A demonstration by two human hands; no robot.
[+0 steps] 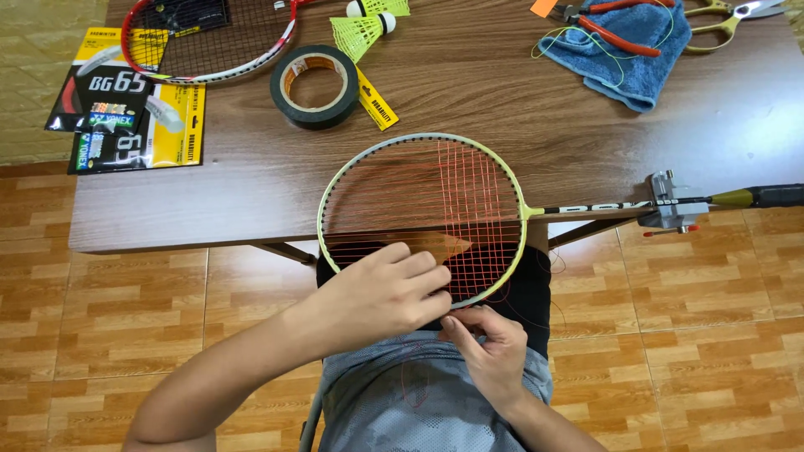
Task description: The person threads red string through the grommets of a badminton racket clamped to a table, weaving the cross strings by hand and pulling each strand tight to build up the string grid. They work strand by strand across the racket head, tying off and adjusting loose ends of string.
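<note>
Orange string (469, 197) is seen in the head view, woven partly across a pale yellow-green badminton racket (328, 194) whose head overhangs the near edge of the brown wooden counter (519, 109). The left hand (387, 290) is laid over the lower part of the strung face, its fingers (423, 268) held close together and curled onto the strings. Just below and to the right of them, the right hand (492, 351) is held at the racket's bottom rim, its fingers pinching the loose orange string where it leaves the frame. The racket's dark shaft is carried away to the right of both hands and is gripped by a small grey clamp (668, 203) at the counter's edge. Well beyond the fingers, on the counter, a roll of dark tape (315, 86) is set, with yellow shuttlecocks (362, 32) and a red-rimmed racket (201, 38) behind it. Far to the upper right, a blue cloth (624, 59) is spread under orange-handled pliers (615, 38), beside scissors (733, 15). String packets (126, 109) lie far to the left.
</note>
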